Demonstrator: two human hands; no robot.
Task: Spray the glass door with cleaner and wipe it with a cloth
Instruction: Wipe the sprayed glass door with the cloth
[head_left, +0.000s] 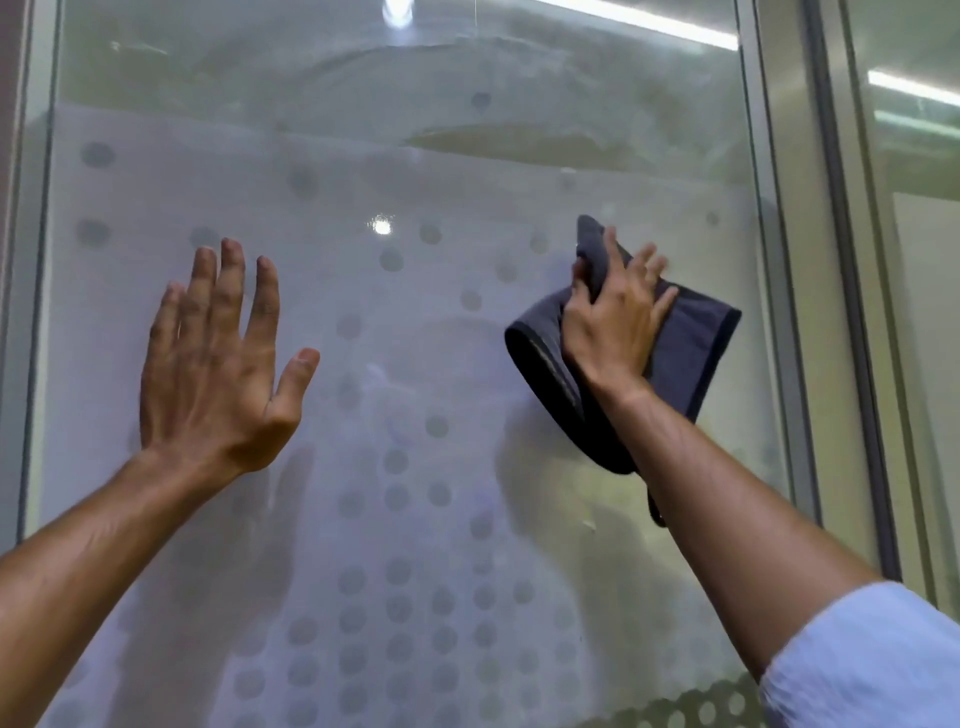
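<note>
The glass door (395, 322) fills the view, frosted with a pattern of grey dots and clear above. My right hand (610, 317) presses a dark grey cloth (691, 353) flat against the glass on the right side, fingers spread over it. My left hand (218, 358) rests flat on the glass at the left, fingers apart and holding nothing. No spray bottle is in view.
A metal door frame (810, 260) runs down the right edge of the pane, with another glass panel (914, 234) beyond it. A second frame strip (31, 260) borders the left. Ceiling lights reflect in the upper glass.
</note>
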